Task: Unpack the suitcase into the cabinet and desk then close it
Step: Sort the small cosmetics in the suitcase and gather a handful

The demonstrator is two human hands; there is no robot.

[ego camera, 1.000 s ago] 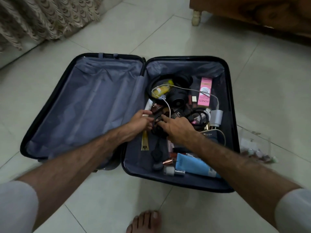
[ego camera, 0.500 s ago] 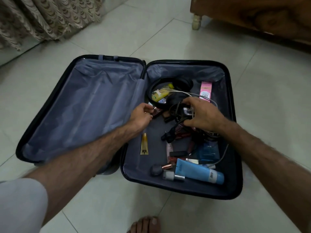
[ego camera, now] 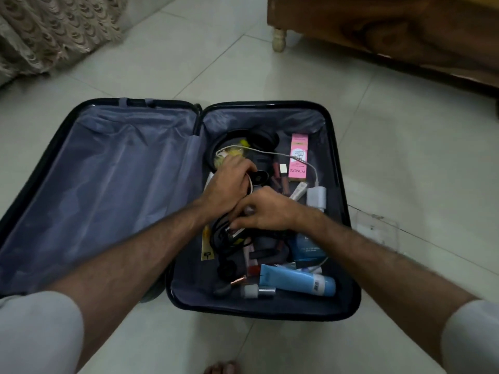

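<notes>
The suitcase (ego camera: 129, 184) lies wide open on the tiled floor (ego camera: 405, 147), its right half full of toiletries, among them a pink Pond's box (ego camera: 298, 157) and a blue tube (ego camera: 294, 282). The left hand (ego camera: 226, 186) reaches in, fingers curled over a black cable bundle (ego camera: 224, 236). Just beside it, the right hand (ego camera: 266, 211) pinches the same tangle.
</notes>
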